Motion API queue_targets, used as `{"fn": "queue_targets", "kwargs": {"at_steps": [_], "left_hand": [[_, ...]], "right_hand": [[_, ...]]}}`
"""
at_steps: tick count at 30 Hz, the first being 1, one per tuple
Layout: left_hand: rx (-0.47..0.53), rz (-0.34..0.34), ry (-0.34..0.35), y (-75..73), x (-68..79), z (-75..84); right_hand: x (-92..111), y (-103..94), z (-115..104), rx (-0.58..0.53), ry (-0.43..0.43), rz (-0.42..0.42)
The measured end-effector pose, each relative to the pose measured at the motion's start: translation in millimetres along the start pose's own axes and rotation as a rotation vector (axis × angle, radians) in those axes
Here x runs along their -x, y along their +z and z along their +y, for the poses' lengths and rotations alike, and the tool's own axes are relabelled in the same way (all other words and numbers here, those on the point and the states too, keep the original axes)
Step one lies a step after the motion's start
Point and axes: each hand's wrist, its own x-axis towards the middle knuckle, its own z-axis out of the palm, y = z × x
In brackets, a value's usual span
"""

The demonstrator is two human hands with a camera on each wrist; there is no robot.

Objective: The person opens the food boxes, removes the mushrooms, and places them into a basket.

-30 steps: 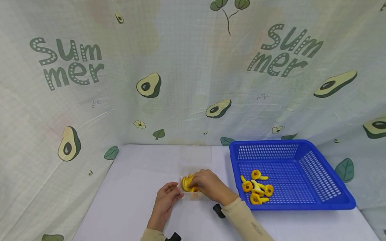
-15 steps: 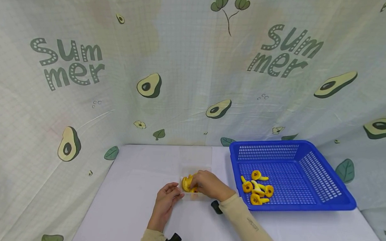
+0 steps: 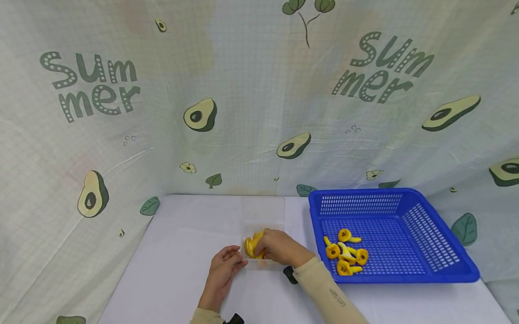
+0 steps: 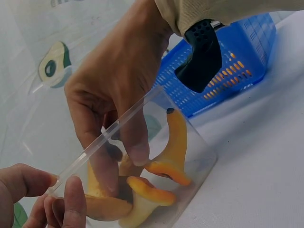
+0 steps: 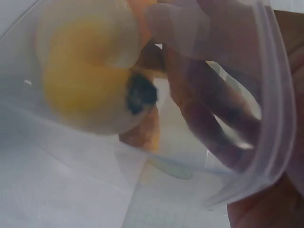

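A clear plastic box (image 3: pixel 252 265) stands on the white table, with several yellow toy mushrooms (image 4: pixel 173 142) inside. My left hand (image 3: pixel 222 275) pinches the box's rim at its left corner, thumb and fingers at the edge in the left wrist view. Reaching in over the rim, my right hand (image 3: pixel 286 249) has its thumb and fingers pointing down around a mushroom (image 4: pixel 128 166), which they partly hide. In the right wrist view, a blurred mushroom (image 5: pixel 80 80) with a dark stem tip shows through the box wall.
To the right is a blue plastic basket (image 3: pixel 394 247) with several yellow mushrooms (image 3: pixel 345 267) at its left side. The box's clear lid (image 3: pixel 263 210) lies folded back behind it. A printed cloth (image 3: pixel 245 85) hangs along the back of the table.
My right hand has shifted slightly left inside the box, and its forearm has come a little left as well. My left hand and the basket have stayed put.
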Motion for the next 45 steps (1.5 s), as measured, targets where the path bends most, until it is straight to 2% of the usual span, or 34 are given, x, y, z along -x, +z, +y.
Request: {"fn": "queue_targets", "kwargs": {"at_steps": [8, 22, 33, 39, 45], "left_hand": [[0.014, 0.001, 0.011, 0.4, 0.9, 1.2], [0.009, 0.000, 0.001, 1.4, 3.0, 3.2], [0.005, 0.009, -0.001, 2.2, 4.5, 4.6], [-0.010, 0.008, -0.009, 3.0, 4.9, 5.4], [-0.016, 0.009, -0.016, 2.8, 3.4, 4.7]], "right_hand": [[-3.6, 0.9, 3.5, 0.036, -0.023, -0.027], [-4.9, 0.9, 4.7, -0.024, 0.015, -0.037], [-2.5, 1.8, 5.1, -0.098, 0.003, 0.006], [3.1, 4.7, 6.7, -0.096, -0.044, 0.065], [5.1, 6.8, 5.6, -0.082, -0.004, 0.087]]}}
